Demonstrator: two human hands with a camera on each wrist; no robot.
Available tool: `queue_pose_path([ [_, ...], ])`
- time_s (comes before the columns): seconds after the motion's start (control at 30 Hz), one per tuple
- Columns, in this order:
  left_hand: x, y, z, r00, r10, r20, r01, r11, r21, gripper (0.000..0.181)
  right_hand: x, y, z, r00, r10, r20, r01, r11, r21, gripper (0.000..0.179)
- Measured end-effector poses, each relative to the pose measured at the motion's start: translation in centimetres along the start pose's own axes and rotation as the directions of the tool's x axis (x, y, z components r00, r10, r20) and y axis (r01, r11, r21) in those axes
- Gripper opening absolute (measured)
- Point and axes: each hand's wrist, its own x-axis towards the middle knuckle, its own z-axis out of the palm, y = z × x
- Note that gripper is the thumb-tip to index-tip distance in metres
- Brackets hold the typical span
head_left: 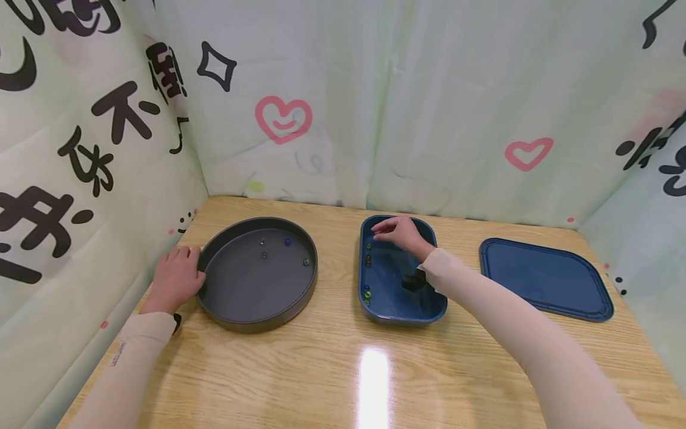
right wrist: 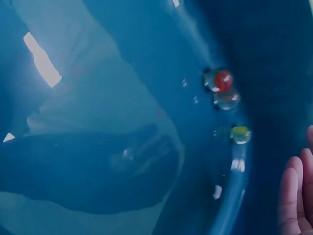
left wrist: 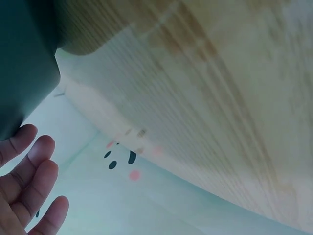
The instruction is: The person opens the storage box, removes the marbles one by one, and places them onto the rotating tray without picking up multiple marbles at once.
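Note:
My left hand (head_left: 175, 279) rests beside a round dark grey pan (head_left: 256, 326), touching its left side. In the left wrist view its fingers (left wrist: 41, 178) lie loosely spread by the pan's outer wall (left wrist: 29, 63). A few glass marbles lie in the pan, among them a blue marble (head_left: 287, 242) and a green marble (head_left: 306, 262). My right hand (head_left: 402, 233) hovers over the far end of a blue rectangular container (head_left: 393, 319), fairly straight fingers pointing left, with no marble visible in them. Several marbles line that container's left side, including a red-and-clear marble (right wrist: 222, 81) and a yellow-green marble (right wrist: 241, 134).
A flat blue lid (head_left: 546, 277) lies on the wooden table (head_left: 300, 375) to the right of the container. Patterned curtains (head_left: 343, 107) hang behind the table and along both sides.

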Motion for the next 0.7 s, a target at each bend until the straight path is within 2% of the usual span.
queue_pose_path([
  [0.2, -0.1, 0.1, 0.0, 1.000, -0.008, 0.007, 0.008, 0.999, -0.036, 0.036, 0.6, 0.6, 0.8, 1.000, 0.010, 0.010, -0.009, 0.997, -0.074, 0.021],
  [0.43, -0.3, 0.0, 0.0, 1.000, -0.007, 0.008, 0.007, 0.999, -0.053, 0.036, 1.1, 1.2, 1.7, 0.997, 0.055, 0.047, -0.050, 0.992, -0.116, 0.021],
  [0.7, -0.3, 0.1, 0.0, 1.000, -0.004, 0.003, 0.005, 0.998, -0.059, 0.038, 1.5, 1.6, 2.5, 0.999, 0.029, 0.042, -0.022, 0.988, -0.153, 0.020],
])
